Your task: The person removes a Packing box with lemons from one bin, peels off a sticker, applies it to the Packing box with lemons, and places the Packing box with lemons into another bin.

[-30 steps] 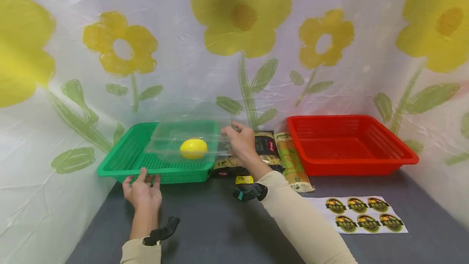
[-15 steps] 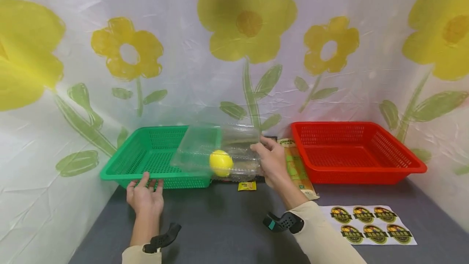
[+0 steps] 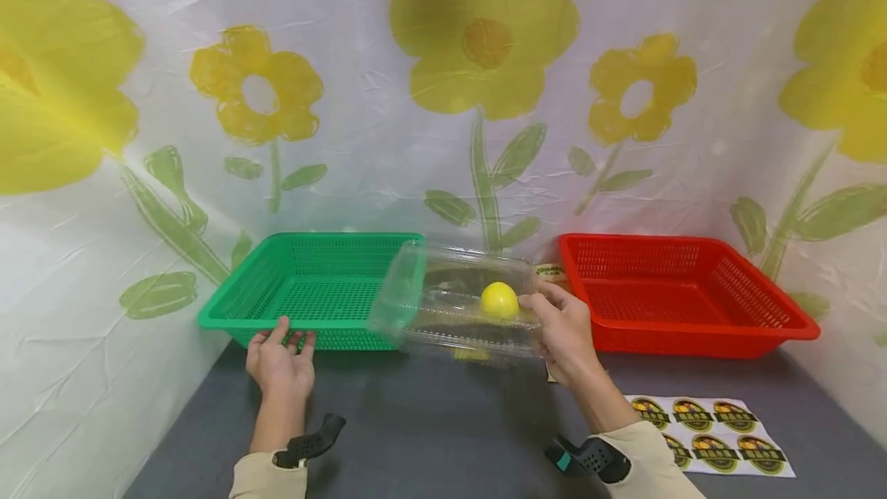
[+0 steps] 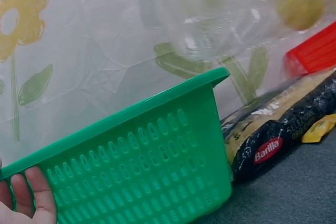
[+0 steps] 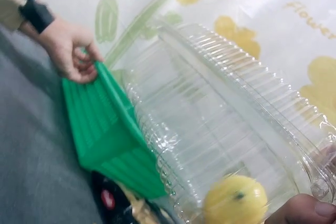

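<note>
My right hand (image 3: 568, 333) grips the right end of a clear plastic clamshell box (image 3: 443, 295), held up in the air between two baskets. Inside it a yellow lemon (image 3: 499, 301) lies near that hand; the right wrist view shows the thumb (image 5: 310, 211) on the box edge beside the lemon (image 5: 236, 200). The box's left end overlaps the green basket (image 3: 346, 337) in the head view. At the basket's front, my left hand (image 3: 280, 360) holds the rim, with curled fingers (image 4: 39, 190) against the perforated wall. No contents show in the green basket.
A red basket (image 3: 693, 341) stands at the right. Behind the box lie a black Barilla pasta bag (image 4: 268, 150), a long beige package (image 3: 550, 272) and a small yellow sachet (image 4: 319, 128). A sheet of round stickers (image 3: 728, 437) lies front right on the dark table.
My right hand has carried the clear box rightward, away from over the green basket. The lemon has rolled to the box's right end. My left hand stays at the basket rim.
</note>
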Available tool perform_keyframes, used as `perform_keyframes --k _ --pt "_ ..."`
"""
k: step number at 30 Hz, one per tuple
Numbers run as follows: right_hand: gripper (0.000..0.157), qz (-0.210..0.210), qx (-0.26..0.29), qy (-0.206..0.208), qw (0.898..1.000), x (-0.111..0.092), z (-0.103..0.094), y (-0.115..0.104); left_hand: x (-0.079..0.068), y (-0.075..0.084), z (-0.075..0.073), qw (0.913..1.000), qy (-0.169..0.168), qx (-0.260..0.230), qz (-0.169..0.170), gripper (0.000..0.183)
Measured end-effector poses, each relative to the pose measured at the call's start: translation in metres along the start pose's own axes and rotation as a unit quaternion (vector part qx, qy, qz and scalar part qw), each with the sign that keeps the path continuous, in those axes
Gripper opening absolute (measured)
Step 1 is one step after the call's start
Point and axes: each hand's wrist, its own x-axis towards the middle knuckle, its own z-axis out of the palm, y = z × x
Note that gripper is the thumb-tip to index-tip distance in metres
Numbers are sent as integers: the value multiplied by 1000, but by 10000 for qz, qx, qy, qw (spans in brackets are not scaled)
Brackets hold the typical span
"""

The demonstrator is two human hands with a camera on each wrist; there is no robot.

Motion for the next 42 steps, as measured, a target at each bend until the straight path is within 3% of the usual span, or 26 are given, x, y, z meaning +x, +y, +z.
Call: perform_keyframes --k 5,18,42 --pt "47 144 -222 170 9995 -9 -16 7 2 0 0 10000 -68 40 -17 34" --pt "52 469 -453 247 9976 -37 -46 27 1 2 5 9998 -6 207 -2 35" --pt "55 330 -979 318 9941 -40 -47 77 -2 -4 1 9989 183 -280 -343 41"
